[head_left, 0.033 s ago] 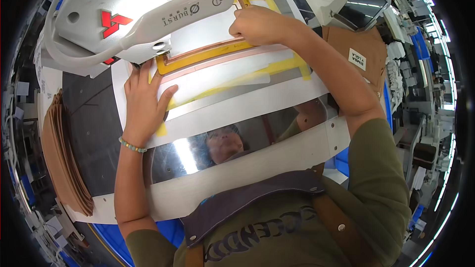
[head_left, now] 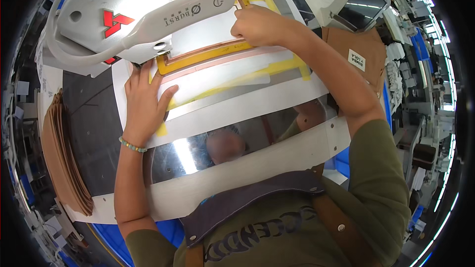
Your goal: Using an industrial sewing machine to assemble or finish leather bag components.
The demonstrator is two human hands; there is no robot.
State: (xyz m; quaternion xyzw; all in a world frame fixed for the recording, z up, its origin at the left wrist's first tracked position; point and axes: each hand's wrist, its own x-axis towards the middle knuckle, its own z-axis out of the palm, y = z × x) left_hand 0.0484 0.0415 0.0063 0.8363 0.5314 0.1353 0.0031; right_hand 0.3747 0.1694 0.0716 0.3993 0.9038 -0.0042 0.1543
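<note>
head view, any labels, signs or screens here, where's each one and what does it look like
Screen: upper right beyond the right hand, a tilted grey-framed rectangle with a dark glass face.
Label: right side, a small white rectangle with dark print on a brown sheet.
Red mark: upper left on the white machine head, an angular red emblem.
Lamp arm: a long white bar with grey print, above the left hand.

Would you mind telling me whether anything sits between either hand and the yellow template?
Nothing visible does. The left hand lies flat on the yellow template at its near left corner, and the right hand presses its far edge; the white machine head hangs over the far left.
</note>
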